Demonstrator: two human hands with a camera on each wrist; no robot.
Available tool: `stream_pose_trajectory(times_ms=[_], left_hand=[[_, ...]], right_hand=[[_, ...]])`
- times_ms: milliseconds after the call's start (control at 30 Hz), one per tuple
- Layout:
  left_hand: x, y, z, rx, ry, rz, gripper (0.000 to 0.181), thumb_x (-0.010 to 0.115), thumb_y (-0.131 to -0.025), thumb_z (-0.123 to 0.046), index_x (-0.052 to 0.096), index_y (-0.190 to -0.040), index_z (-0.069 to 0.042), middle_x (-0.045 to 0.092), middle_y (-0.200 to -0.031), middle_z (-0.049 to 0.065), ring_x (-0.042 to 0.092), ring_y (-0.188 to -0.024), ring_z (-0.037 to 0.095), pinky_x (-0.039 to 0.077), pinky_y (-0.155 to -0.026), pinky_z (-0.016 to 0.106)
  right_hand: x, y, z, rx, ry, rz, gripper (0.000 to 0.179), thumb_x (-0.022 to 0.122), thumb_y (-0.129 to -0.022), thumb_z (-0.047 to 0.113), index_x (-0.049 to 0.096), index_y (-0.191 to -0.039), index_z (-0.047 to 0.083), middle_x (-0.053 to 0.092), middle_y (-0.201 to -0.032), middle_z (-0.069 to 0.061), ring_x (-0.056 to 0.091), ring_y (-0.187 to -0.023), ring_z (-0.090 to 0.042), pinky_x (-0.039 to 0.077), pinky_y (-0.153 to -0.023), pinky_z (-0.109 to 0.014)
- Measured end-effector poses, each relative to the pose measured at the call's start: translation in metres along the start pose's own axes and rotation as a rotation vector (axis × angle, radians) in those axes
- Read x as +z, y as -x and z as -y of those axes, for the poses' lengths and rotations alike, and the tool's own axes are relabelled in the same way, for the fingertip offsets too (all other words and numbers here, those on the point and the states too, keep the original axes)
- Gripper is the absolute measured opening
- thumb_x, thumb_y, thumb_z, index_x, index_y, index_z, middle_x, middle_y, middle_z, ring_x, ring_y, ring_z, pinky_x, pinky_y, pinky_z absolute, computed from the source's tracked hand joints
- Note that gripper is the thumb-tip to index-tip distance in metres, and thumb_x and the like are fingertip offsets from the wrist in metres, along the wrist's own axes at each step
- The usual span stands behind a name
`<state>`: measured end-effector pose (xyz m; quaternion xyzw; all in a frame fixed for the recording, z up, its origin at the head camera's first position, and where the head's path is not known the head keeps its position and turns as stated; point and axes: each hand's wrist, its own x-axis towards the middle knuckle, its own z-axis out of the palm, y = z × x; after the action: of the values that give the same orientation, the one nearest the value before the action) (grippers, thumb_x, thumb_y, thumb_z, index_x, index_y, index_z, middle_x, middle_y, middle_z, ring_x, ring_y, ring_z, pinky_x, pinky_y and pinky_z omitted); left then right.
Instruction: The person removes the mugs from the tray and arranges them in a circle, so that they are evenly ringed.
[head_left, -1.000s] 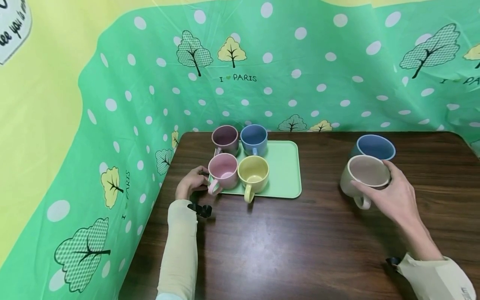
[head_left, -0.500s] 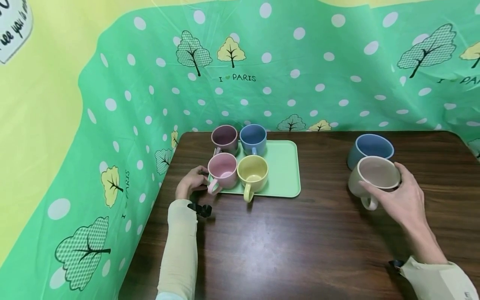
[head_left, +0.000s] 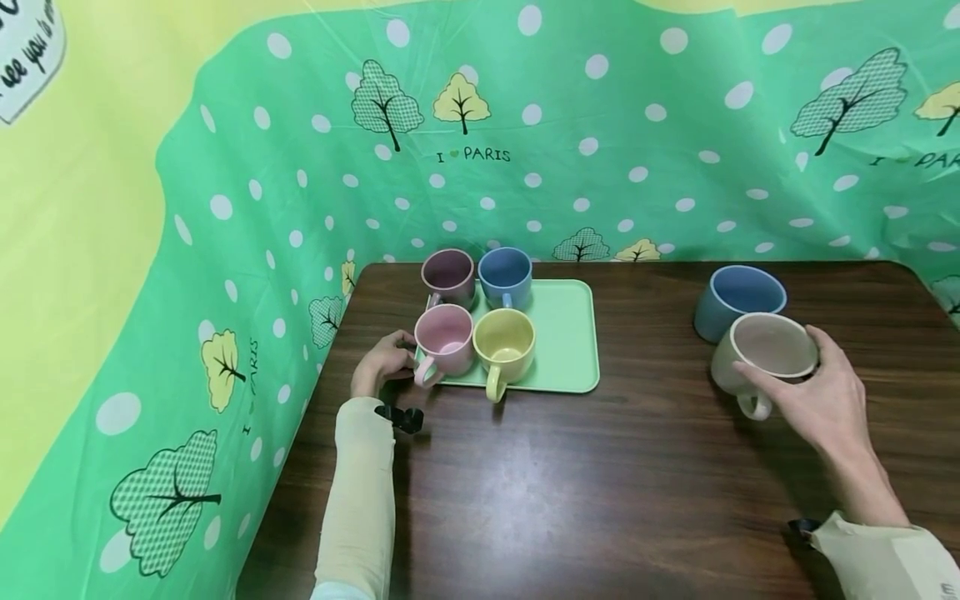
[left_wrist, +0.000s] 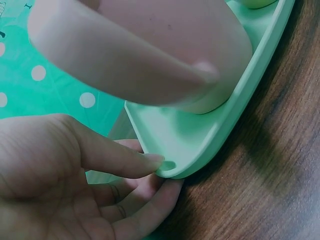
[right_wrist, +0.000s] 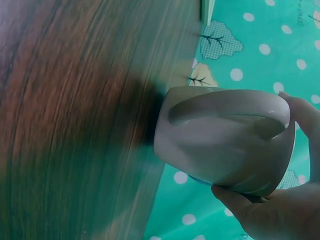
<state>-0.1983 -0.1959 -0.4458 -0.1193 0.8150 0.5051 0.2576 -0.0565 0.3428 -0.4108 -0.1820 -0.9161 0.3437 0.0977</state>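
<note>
While left grip (head_left: 384,360) pinches one tray (head_left: 564,335), right grip (head_left: 828,402) one mug (head_left: 768,346), five coloured mugs (head_left: 505,343)

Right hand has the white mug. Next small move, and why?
I'd probably lower the white mug onto the table, clear of the blue mug just behind it. The right hand grips it near the rim, it seems slightly off the wood, and it has been moving away from the tray, which the left hand holds by a corner.

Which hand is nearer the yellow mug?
Left: left hand pinches the tray left of the yellow mug, past the pink mug; right hand holds the grey mug, farther off to the right.
</note>
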Motion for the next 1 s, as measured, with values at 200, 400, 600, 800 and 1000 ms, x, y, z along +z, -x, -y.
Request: stream_pose_trajectory(times_ms=[200,400,600,800,1000], left_hand=[[0.000,-0.002,0.002,0.006,-0.002,-0.001,0.040,0.047,-0.086,0.010,0.047,-0.124,-0.002,0.052,-0.100,0.011,0.055,-0.086,0.018,0.052,-0.087,0.037],[0.000,-0.005,0.005,0.009,-0.007,-0.003,0.040,0.049,-0.086,0.010,0.047,-0.124,-0.003,0.050,-0.105,0.013,0.054,-0.088,0.019,0.052,-0.083,0.033],[0.000,-0.004,0.004,0.011,0.005,0.002,0.042,0.049,-0.085,0.010,0.047,-0.125,-0.002,0.050,-0.108,0.014,0.054,-0.090,0.019,0.052,-0.087,0.036],[0.000,-0.004,0.005,0.009,-0.003,-0.001,0.041,0.050,-0.086,0.009,0.047,-0.126,-0.002,0.051,-0.108,0.014,0.055,-0.089,0.019,0.052,-0.087,0.036],[0.000,-0.004,0.004,0.009,0.000,-0.002,0.040,0.050,-0.087,0.009,0.047,-0.126,-0.003,0.051,-0.112,0.016,0.055,-0.091,0.020,0.052,-0.089,0.037]], right_hand=[[-0.003,-0.004,-0.007,-0.012,0.007,0.016,0.102,0.075,-0.078,0.042,0.016,-0.152,0.004,0.033,-0.142,-0.035,0.038,-0.117,-0.052,0.034,-0.084,-0.064],[-0.006,-0.007,-0.014,-0.004,-0.001,0.048,0.102,0.075,-0.077,0.043,0.016,-0.152,0.006,0.036,-0.139,-0.035,0.039,-0.115,-0.051,0.035,-0.080,-0.062],[-0.013,-0.013,-0.022,0.027,-0.013,0.088,0.102,0.073,-0.079,0.044,0.012,-0.153,0.008,0.032,-0.141,-0.036,0.035,-0.117,-0.053,0.033,-0.081,-0.062],[-0.017,-0.019,-0.027,0.059,-0.027,0.097,0.103,0.072,-0.080,0.044,0.009,-0.153,0.008,0.026,-0.146,-0.036,0.031,-0.120,-0.052,0.031,-0.085,-0.064],[-0.019,-0.021,-0.029,0.084,-0.048,0.101,0.105,0.070,-0.081,0.047,0.004,-0.154,0.010,0.020,-0.151,-0.032,0.029,-0.122,-0.051,0.030,-0.087,-0.063]])
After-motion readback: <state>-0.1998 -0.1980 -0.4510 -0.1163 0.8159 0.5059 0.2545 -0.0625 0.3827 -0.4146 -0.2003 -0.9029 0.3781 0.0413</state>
